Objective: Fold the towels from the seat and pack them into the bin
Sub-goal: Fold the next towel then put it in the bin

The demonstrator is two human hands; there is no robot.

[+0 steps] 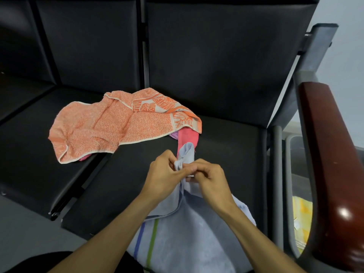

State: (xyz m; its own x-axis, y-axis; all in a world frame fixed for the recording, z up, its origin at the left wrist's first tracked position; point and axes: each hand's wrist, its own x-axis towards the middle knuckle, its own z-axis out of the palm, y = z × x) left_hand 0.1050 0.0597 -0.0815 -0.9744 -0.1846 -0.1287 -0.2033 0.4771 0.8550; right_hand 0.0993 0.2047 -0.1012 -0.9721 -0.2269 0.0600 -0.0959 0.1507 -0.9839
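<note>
A pale blue towel (189, 229) with a blue and a green stripe hangs from my two hands over the front of the black seat (226, 146). My left hand (165, 174) and my right hand (210, 178) pinch its bunched top edge close together. Farther back on the seat lies a crumpled orange patterned towel (110, 125). A pink towel (187, 136) and a bit of purple cloth peek out from under the orange one. The bin (295, 194) stands right of the seat, mostly hidden by the armrest, with yellow cloth (302, 213) inside.
A glossy brown wooden armrest (332, 174) on a grey metal frame rises between the seat and the bin. A second black seat (39, 146) adjoins on the left. Black backrests stand behind both seats.
</note>
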